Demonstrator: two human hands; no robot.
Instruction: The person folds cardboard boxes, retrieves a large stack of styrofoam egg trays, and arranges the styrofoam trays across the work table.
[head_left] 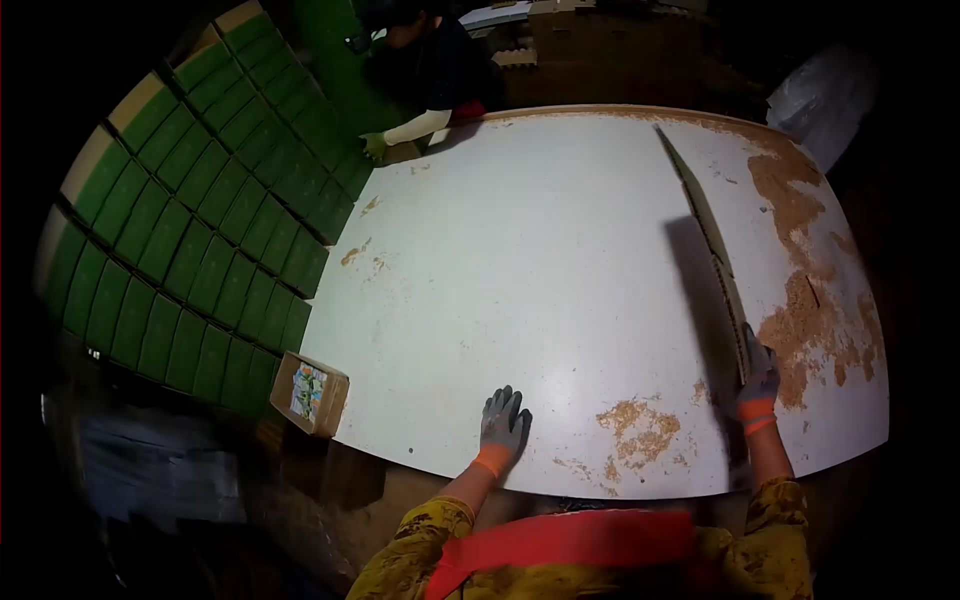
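My left hand (506, 424), in a grey glove with an orange cuff, lies flat on the white tabletop (480, 270) with its fingers spread. In a matching glove, my right hand (760, 372) grips the near end of a long, thin cardboard sheet (706, 222). That sheet runs away from me across the right part of the table, seen edge-on and casting a dark shadow to its left. Its edge looks notched in places. Some of the right fingers are hidden behind the sheet.
Stacked green boxes (190, 210) line the left side. A small open carton (310, 392) with colourful packets sits at the table's left corner. Brown worn patches (795, 300) mark the right side. Across the table, a co-worker's gloved hand (376, 146) touches a brown box (403, 153).
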